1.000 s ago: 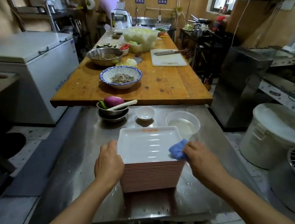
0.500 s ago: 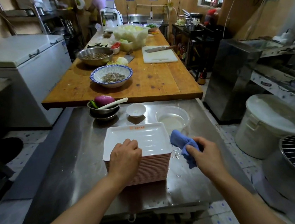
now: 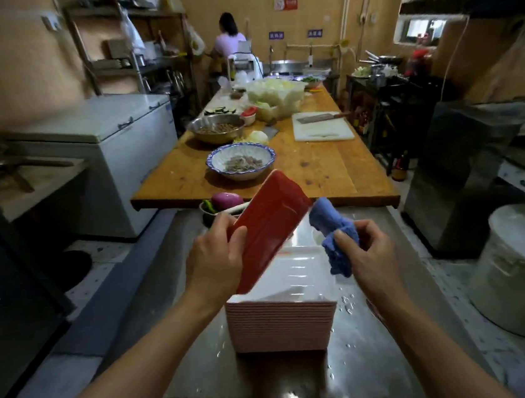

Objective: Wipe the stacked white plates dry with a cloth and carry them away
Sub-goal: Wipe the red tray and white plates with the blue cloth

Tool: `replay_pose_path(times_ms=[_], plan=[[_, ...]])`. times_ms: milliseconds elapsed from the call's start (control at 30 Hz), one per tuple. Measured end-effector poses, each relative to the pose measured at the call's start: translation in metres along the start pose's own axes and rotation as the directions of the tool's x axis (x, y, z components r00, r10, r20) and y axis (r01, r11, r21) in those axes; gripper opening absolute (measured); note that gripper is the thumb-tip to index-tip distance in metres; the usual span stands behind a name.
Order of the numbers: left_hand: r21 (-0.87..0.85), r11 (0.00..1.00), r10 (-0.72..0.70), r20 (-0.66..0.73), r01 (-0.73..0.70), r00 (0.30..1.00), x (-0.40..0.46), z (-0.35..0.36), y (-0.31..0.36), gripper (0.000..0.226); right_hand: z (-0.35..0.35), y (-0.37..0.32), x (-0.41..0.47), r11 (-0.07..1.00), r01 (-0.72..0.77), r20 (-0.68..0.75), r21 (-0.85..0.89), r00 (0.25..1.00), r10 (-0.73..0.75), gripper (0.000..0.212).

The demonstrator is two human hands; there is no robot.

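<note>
Gripping the near left edge of one plate, my left hand has its thumb laid across the red underside and its fingers curled behind, out of sight; the forearm runs up from the lower left. That plate is tilted steeply, its red back turned toward me, its lower corner just above the near left part of the stack of plates, which sits directly below and between both hands on the steel table. My right hand is clenched around a bunched blue cloth, thumb pressed against it, with the cloth's upper fold just beside the raised plate's right edge; I cannot tell whether they touch. The plates are rectangular with rounded corners, glossy, white inside and red outside, so the stack's sides read as fine pink and white stripes. Its top plate shows shallow ridges and wet shine. The cloth looks soft and nubbly. Water drops bead on the brushed metal right of the stack, under my right wrist. Beyond my left hand a metal bowl holds a purple onion.
</note>
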State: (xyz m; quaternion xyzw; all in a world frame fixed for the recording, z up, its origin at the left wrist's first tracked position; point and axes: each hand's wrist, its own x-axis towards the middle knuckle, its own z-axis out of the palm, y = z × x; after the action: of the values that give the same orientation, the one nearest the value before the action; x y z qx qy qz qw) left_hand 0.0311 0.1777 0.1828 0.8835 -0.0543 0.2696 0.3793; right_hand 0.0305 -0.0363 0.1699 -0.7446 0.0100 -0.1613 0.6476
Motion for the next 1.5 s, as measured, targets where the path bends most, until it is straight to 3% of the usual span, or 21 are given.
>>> replay_pose_path(times_ms=[133, 267, 333, 400, 500, 600, 767, 833, 933, 1067, 1167, 1333, 1500], plan=[[-0.181, 0.945, -0.283, -0.036, 0.272, 0.959, 0.002, -0.035, -0.018, 0.021, 0.049, -0.032, 0.005, 0.989, 0.135, 0.038, 0.062, 0.99, -0.138, 0.009], [-0.423, 0.769, -0.519, 0.025, 0.479, 0.854, -0.002, -0.064, -0.042, 0.024, 0.102, -0.056, 0.005, 0.952, 0.307, 0.104, 0.007, 0.946, -0.306, 0.012], [-0.487, 0.717, -0.551, 0.043, 0.499, 0.833, -0.006, -0.075, -0.049, 0.024, 0.127, -0.068, 0.005, 0.882, 0.466, 0.126, -0.078, 0.882, -0.455, 0.02], [-0.515, 0.703, -0.556, 0.034, 0.491, 0.831, -0.008, -0.083, -0.054, 0.025, 0.153, -0.077, 0.003, 0.777, 0.609, 0.272, -0.159, 0.784, -0.559, 0.032], [-0.517, 0.711, -0.545, 0.021, 0.476, 0.838, -0.01, -0.091, -0.059, 0.023, 0.187, -0.088, -0.009, 0.668, 0.719, 0.494, -0.189, 0.658, -0.569, 0.038], [-0.543, 0.695, -0.55, 0.021, 0.471, 0.835, -0.015, -0.096, -0.064, 0.022, 0.209, -0.096, -0.01, 0.606, 0.743, 0.454, -0.286, 0.662, -0.597, 0.043], [-0.569, 0.704, -0.547, -0.054, 0.425, 0.835, -0.017, -0.103, -0.069, 0.024, 0.227, -0.087, -0.001, 0.429, 0.78, 0.567, -0.456, 0.626, -0.535, 0.051], [-0.587, 0.685, -0.577, -0.076, 0.431, 0.814, -0.02, -0.104, -0.072, 0.024, 0.221, -0.077, 0.001, 0.454, 0.747, 0.525, -0.485, 0.664, -0.532, 0.054], [-0.616, 0.656, -0.596, -0.067, 0.437, 0.8, -0.021, -0.107, -0.071, 0.023, 0.211, -0.067, 0.009, 0.595, 0.658, 0.428, -0.461, 0.752, -0.5, 0.055], [-0.668, 0.625, -0.624, -0.117, 0.403, 0.773, -0.014, -0.104, -0.069, 0.025, 0.22, -0.07, 0.008, 0.707, 0.568, 0.303, -0.42, 0.823, -0.481, 0.051], [-0.745, 0.549, -0.675, -0.126, 0.38, 0.727, -0.005, -0.1, -0.069, 0.025, 0.226, -0.071, -0.009, 0.796, 0.487, 0.26, -0.361, 0.872, -0.415, 0.06], [-0.817, 0.467, -0.72, -0.127, 0.339, 0.683, 0.009, -0.103, -0.074, 0.023, 0.21, -0.051, -0.048, 0.845, 0.406, 0.278, -0.347, 0.905, -0.321, 0.07], [-0.843, 0.411, -0.707, -0.056, 0.346, 0.705, 0.009, -0.093, -0.072, 0.023, 0.185, -0.054, -0.023, 0.997, 0.044, 0.406, -0.062, 0.914, -0.015, 0.057]])
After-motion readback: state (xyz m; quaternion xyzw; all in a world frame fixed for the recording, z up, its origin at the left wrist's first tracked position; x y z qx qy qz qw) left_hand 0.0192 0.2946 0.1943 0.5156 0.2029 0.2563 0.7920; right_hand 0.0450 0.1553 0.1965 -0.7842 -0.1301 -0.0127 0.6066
